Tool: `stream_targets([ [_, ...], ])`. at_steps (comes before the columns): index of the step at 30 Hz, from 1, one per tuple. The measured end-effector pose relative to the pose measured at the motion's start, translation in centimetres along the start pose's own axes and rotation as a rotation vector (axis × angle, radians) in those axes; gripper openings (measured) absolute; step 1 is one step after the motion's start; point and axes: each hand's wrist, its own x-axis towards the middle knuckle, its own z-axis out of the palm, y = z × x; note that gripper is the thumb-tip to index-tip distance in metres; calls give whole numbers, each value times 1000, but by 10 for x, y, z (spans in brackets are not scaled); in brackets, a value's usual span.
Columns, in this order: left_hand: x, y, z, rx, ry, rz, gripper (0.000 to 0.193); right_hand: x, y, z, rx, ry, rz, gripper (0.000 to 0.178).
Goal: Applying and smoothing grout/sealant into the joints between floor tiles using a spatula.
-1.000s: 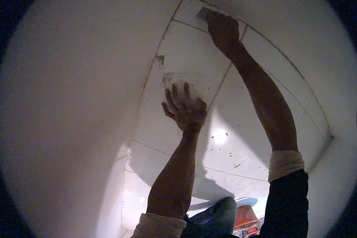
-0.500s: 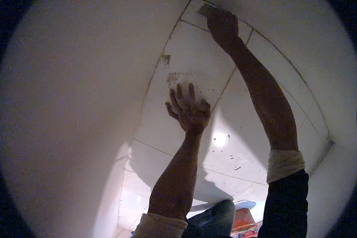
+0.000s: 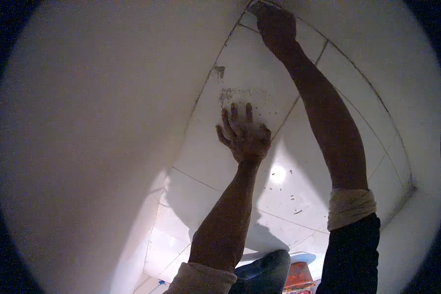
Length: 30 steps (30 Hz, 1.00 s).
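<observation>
My left hand (image 3: 247,139) lies flat on a white floor tile (image 3: 259,63) with its fingers spread, holding nothing. Just beyond its fingertips is a patch of speckled grey residue (image 3: 228,94), and a darker grey patch (image 3: 219,72) sits near the left wall edge. At the far end of the floor my right hand (image 3: 278,29) is closed around a flat grey scraper (image 3: 260,8). The tool is dark and partly covered by the fingers, its blade close to the far left corner.
Pale walls rise on the left (image 3: 108,122) and the right (image 3: 421,147). Small dark crumbs (image 3: 292,198) are scattered on the tiles. My bent knee (image 3: 272,269) is at the bottom, with an orange-red container (image 3: 299,275) and a pale blue rounded object (image 3: 305,257) beside it.
The whole view has shifted, so the floor appears farther right. Against the tiles, my right hand with the scraper has moved left toward the far corner. My left hand stays put on its tile.
</observation>
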Motion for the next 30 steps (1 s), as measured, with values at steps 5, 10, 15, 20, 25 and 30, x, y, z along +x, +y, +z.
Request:
stream_targets([
  [5,4,0,-3,-14,6,17,67,2,0,3,-62,-48,-37,21],
  [10,4,0,-5,-51,14,-19,66,6,-5,1,-9,-14,-2,24],
  [15,3,-3,-5,-73,14,18,66,7,-19,-10,-186,-165,30,20],
  [20,6,-1,-7,-66,29,1,66,-17,-50,-36,-19,-249,39,18],
  [25,4,-3,-8,-81,3,-21,67,-29,-64,-62,-89,-557,131,20],
  [30,2,-4,-4,-65,-5,-5,64,-29,-61,-47,-135,-223,-97,18],
])
